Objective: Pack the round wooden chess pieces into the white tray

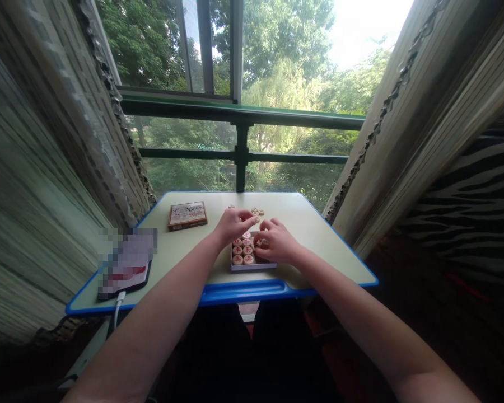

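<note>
A shallow white box (252, 268) sits near the table's front edge, with Chinese chess pieces (237, 260) in rows on its left side. Their faces carry red characters. My right hand (279, 242) is over the right side of the box, fingers curled down around a chess piece (262, 244); the hand partly hides the pieces there. Just beyond the box, my left hand (234, 226) pinches a small chess piece (257, 219) at its fingertips. More loose pieces (258, 212) lie on the table behind the hands.
A brown-edged box lid (187, 215) with a printed top lies at the back left of the pale table (319, 246). A phone (128, 268) with a white cable (119, 305) lies at the left edge. A green railing (241, 137) and window stand behind, with curtains both sides.
</note>
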A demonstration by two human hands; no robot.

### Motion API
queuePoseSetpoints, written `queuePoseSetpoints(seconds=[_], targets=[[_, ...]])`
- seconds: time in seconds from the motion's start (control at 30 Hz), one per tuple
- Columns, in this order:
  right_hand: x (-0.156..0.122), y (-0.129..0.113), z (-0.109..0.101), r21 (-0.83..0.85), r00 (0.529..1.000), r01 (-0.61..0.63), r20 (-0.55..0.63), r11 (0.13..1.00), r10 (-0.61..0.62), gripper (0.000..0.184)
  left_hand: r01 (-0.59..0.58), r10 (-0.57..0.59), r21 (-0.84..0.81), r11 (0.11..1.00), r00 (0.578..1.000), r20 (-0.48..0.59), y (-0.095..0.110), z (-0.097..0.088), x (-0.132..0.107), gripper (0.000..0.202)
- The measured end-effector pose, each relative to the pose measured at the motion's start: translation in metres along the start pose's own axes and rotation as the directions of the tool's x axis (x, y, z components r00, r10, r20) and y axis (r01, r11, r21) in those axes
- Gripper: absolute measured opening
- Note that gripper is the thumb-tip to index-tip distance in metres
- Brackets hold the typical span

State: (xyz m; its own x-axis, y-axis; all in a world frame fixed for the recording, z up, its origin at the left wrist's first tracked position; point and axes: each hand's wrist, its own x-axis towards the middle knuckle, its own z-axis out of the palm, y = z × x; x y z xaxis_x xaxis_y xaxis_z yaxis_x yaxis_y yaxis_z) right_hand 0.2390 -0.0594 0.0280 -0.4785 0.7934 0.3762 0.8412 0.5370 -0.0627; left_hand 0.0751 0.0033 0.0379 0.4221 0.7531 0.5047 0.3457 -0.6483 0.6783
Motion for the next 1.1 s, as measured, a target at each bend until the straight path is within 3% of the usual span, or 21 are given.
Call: queuePoseSetpoints(seconds=[0.13,0.23,0.37,0.43,0.63,0.83,1.1], targets=[[-0.002,0.004,-0.002,0.065,0.997,-0.009,-0.076,0.998,0.014,0.013,0.023,-0.023,0.000,1.000,1.000,0.006,-0.002,0.002,0.001,0.027],[-0.005,0.009,-0.005,0.117,0.976,-0.032,-0.211,0.993,0.056,0.012,0.064,-0.062,-0.043,0.997,0.997,0.050,-0.001,0.001,0.001,0.027],[-0.008,0.015,-0.009,0.149,0.886,-0.082,-0.441,0.985,0.140,0.013,0.138,-0.095,-0.184,0.973,0.969,0.229,0.002,0.001,0.000,0.029],[-0.008,0.018,-0.009,0.159,0.852,-0.087,-0.499,0.983,0.156,0.016,0.162,-0.089,-0.246,0.956,0.955,0.284,0.004,0.000,-0.001,0.031],[-0.007,0.021,-0.007,0.197,0.831,-0.056,-0.534,0.979,0.155,0.022,0.217,-0.095,-0.389,0.895,0.946,0.309,0.007,-0.001,-0.002,0.035],[-0.009,0.023,-0.007,0.202,0.859,-0.022,-0.498,0.979,0.122,0.025,0.257,-0.151,-0.471,0.844,0.956,0.251,0.008,0.001,-0.001,0.031],[-0.009,0.026,-0.004,0.198,0.843,-0.011,-0.526,0.980,0.116,0.017,0.322,-0.169,-0.514,0.795,0.931,0.322,0.006,0.000,0.000,0.035]])
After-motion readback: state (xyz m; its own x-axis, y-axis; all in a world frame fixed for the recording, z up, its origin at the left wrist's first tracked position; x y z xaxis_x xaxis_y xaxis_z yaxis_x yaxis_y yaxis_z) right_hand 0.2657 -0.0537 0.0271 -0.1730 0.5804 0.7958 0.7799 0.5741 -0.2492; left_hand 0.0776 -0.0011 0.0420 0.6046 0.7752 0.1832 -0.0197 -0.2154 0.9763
